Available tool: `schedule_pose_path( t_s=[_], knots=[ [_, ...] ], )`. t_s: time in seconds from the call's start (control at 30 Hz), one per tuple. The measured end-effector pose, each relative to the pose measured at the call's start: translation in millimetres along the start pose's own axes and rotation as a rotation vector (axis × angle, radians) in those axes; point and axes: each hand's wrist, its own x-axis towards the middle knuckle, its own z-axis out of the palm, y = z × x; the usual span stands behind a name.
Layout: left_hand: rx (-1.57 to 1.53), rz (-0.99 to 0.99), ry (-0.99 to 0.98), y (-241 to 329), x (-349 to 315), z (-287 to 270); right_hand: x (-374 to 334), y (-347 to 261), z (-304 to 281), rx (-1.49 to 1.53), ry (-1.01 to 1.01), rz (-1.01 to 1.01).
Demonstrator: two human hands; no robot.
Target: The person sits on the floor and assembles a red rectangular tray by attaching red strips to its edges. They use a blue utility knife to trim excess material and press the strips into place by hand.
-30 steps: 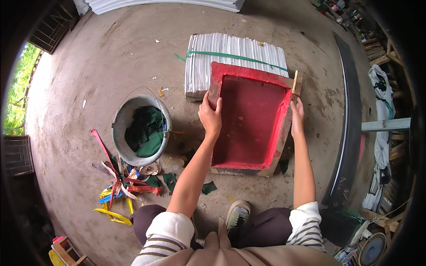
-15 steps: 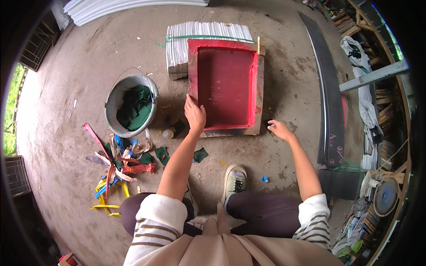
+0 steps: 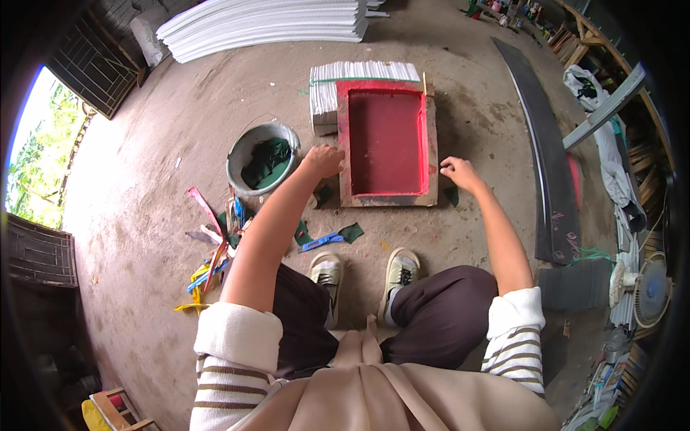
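Note:
A wooden screen-printing frame [image 3: 346, 183] with a dark red panel and bright red inner edges lies on the floor ahead of me. My left hand [image 3: 325, 159] is at its left side, fingers bent around the outer edge. Just off its right side, my right hand [image 3: 458, 173] hovers with fingers curled together; whatever is between them, if anything, is hidden. Below that hand a dark green scrap [image 3: 451, 196] lies on the floor. Partly behind the frame stands a strapped stack of white sheets [image 3: 323, 104].
A grey bucket [image 3: 237, 169] of dark green cloth stands left, near colourful scraps [image 3: 208, 248]. A blue cutter [image 3: 321, 241] lies before my feet. Long black sheeting [image 3: 532, 151] and a fan [image 3: 652, 291] are at right, a white sheet pile [image 3: 262, 32] at the back.
My view has shifted, showing more at the far left. My left hand's fingers, stretched along the frame's side before, are now bent at its edge. My right hand's fingers have drawn closer together.

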Motion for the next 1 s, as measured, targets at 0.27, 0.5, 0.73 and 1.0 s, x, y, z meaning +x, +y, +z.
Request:
schedule_pose_path(
  t_s=[0.27,0.5,0.73,1.0],
  knots=[
    [0.132,0.201,-0.115,7,1,28,22,-3,51,-0.073,-0.216,-0.034],
    [-0.068,0.418,0.244,19,50,119,29,15,143,0.089,-0.148,-0.221],
    [-0.044,0.529,0.123,12,84,136,39,28,175,0.204,-0.142,-0.148],
    [-0.169,0.399,0.191,22,79,155,34,29,177,0.019,-0.088,-0.209]
  ],
)
